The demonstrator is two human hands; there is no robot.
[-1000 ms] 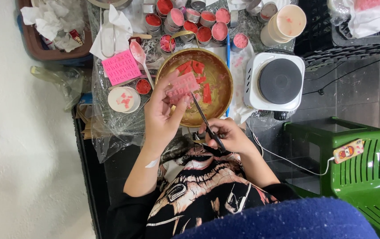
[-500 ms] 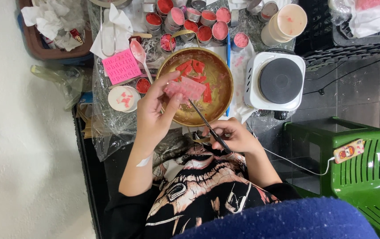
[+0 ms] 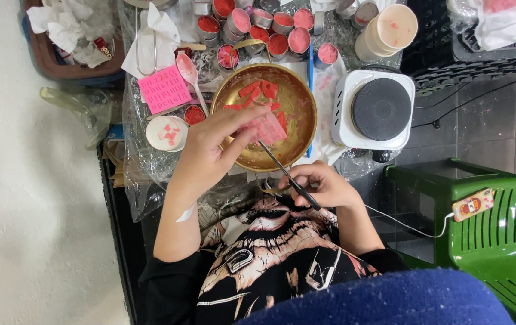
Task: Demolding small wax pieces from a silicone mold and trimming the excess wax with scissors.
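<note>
Pink wax slab [image 3: 268,128] held over brass bowl [image 3: 299,102], scissors [image 3: 288,176] cutting.

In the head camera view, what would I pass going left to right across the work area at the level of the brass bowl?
Pink ridged block → brass bowl holding red pieces → blue stick → white hot plate → green plastic stool, lower down.
</note>
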